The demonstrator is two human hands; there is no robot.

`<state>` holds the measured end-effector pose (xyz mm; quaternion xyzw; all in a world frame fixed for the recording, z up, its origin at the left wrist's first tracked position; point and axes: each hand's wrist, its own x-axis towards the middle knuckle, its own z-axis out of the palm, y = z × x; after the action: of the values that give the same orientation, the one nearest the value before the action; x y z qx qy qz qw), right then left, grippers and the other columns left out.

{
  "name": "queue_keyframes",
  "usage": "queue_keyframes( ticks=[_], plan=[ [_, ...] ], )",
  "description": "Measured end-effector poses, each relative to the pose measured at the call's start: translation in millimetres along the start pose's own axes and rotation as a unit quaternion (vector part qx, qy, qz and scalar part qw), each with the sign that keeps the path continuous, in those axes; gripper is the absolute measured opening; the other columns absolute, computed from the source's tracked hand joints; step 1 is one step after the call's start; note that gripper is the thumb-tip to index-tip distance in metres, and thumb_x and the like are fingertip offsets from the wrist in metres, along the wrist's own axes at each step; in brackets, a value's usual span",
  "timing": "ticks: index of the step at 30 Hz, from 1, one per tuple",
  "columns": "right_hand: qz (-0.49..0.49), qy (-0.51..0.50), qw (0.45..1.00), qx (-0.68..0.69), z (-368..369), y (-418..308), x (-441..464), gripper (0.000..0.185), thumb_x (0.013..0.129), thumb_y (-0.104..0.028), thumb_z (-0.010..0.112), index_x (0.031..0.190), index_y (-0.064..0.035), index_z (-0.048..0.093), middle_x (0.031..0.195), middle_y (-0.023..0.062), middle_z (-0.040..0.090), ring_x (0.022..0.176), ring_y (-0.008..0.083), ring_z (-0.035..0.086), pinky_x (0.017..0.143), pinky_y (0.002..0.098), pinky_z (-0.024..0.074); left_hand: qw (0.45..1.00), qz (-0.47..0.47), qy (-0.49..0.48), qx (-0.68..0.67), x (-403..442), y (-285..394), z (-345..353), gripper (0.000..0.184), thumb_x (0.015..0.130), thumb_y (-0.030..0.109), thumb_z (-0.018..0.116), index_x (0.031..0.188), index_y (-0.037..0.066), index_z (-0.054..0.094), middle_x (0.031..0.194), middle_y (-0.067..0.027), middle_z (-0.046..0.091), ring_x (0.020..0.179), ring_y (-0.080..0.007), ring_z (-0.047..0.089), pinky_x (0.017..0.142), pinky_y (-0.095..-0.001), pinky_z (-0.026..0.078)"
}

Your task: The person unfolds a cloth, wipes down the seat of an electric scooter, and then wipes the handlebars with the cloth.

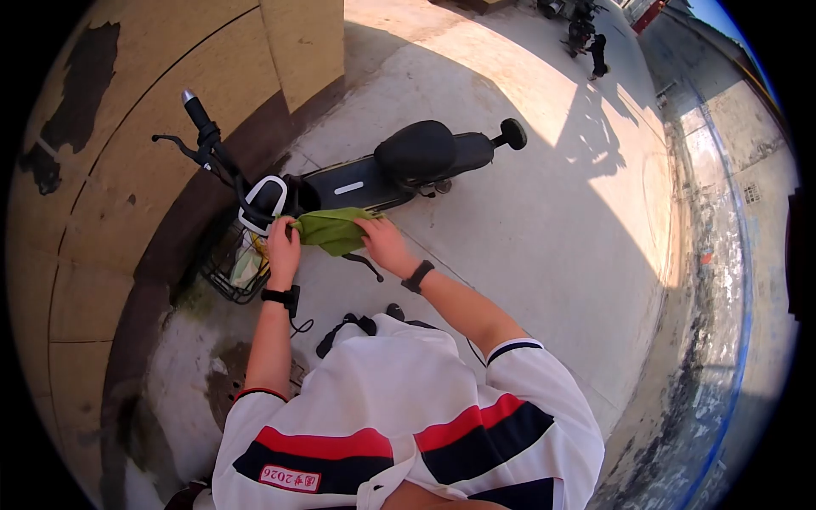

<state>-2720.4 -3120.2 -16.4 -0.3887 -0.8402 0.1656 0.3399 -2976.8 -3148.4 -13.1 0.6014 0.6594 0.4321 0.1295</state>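
A green cloth [330, 230] is stretched between my two hands, above the near side of the scooter's handlebar. My left hand [283, 243] pinches its left end, close to the white-rimmed front panel [264, 204] of the scooter. The cloth's right end is gripped by my right hand [388, 244]. Behind the cloth lies the scooter's dark footboard [336, 189], with the black seat [416, 150] farther right. A wire basket [228, 276] holding some light and yellow items is just left of my left hand.
The left handlebar grip [197, 112] and its brake lever stick out toward a tan wall [183, 64]. Another brake lever [365, 265] projects below the cloth. A grey wall [722, 246] runs along the right. A dark animal [598, 56] and parked vehicles are far back.
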Motion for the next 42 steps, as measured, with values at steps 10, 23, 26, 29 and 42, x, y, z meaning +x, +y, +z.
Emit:
queue_keyframes(
  ticks=[10, 23, 26, 29, 42],
  plan=[
    [0.042, 0.014, 0.999, 0.017, -16, 18, -30, 0.029, 0.080, 0.002, 0.063, 0.109, -0.0036, 0.061, 0.102, 0.0154, 0.063, 0.099, 0.0364, 0.056, 0.086, 0.0439, 0.0478, 0.998, 0.029, -0.042, -0.034, 5, 8, 25, 0.016, 0.085, -0.001, 0.060, 0.101, 0.002, 0.058, 0.095, -0.0148, 0.059, 0.086, -0.0332, 0.061, 0.075, -0.0394, 0.050],
    [0.081, 0.027, 0.996, 0.007, -29, 20, -46, 0.031, 0.077, 0.009, 0.054, 0.105, -0.0028, 0.058, 0.098, 0.0160, 0.060, 0.095, 0.0378, 0.054, 0.083, 0.0446, 0.0473, 0.989, 0.113, -0.088, 0.028, -12, 37, 31, 0.017, 0.084, 0.004, 0.063, 0.100, 0.006, 0.060, 0.098, -0.0113, 0.060, 0.093, -0.0344, 0.060, 0.080, -0.0424, 0.049],
    [0.099, 0.044, 0.994, -0.020, -28, 14, -52, 0.031, 0.076, 0.009, 0.053, 0.105, -0.0022, 0.058, 0.097, 0.0165, 0.059, 0.094, 0.0381, 0.054, 0.082, 0.0451, 0.0469, 0.984, 0.142, -0.108, 0.024, -12, 46, 32, 0.017, 0.084, 0.003, 0.063, 0.100, 0.005, 0.060, 0.097, -0.0114, 0.060, 0.094, -0.0341, 0.059, 0.081, -0.0417, 0.049],
    [0.115, 0.086, 0.990, -0.011, -19, 23, -65, 0.031, 0.076, 0.009, 0.052, 0.105, -0.0014, 0.058, 0.098, 0.0176, 0.058, 0.095, 0.0385, 0.054, 0.083, 0.0451, 0.0468, 0.976, 0.125, -0.177, -0.025, -19, 57, 35, 0.016, 0.084, 0.003, 0.062, 0.099, 0.004, 0.060, 0.096, -0.0120, 0.060, 0.095, -0.0346, 0.058, 0.082, -0.0417, 0.048],
    [0.107, 0.106, 0.988, 0.032, -13, 15, -52, 0.026, 0.082, 0.001, 0.059, 0.108, -0.0028, 0.059, 0.098, 0.0183, 0.059, 0.095, 0.0384, 0.057, 0.081, 0.0431, 0.0477, 0.994, -0.043, -0.052, -0.087, -10, 25, 9, 0.010, 0.093, 0.006, 0.059, 0.102, 0.000, 0.057, 0.077, -0.0125, 0.062, 0.066, -0.0239, 0.061, 0.061, -0.0342, 0.048]
  ],
)
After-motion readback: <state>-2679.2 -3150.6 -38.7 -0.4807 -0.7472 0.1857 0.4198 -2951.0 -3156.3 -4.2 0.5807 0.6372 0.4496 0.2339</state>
